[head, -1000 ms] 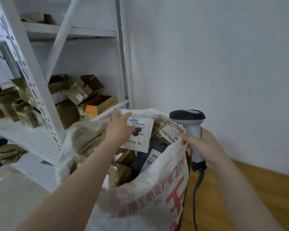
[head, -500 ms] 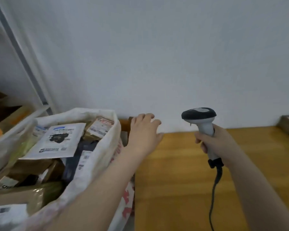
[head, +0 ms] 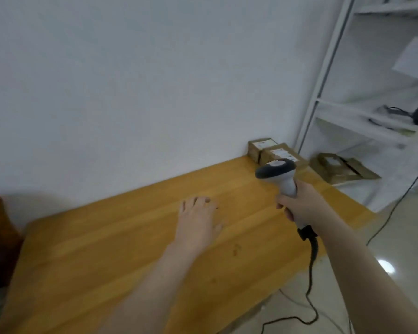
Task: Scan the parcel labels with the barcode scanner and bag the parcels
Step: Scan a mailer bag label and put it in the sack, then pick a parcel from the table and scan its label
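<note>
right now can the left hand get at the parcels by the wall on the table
Probably yes, with a stretch: the left hand is open and empty, with bare table between it and the parcels, though the scanner hovers near them.

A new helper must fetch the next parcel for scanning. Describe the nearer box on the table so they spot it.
Follow the wooden table along the white wall to its far end beside the white shelving rack. Two brown labelled boxes sit there; take the front box, just behind the scanner head, not the rear box against the wall.
</note>
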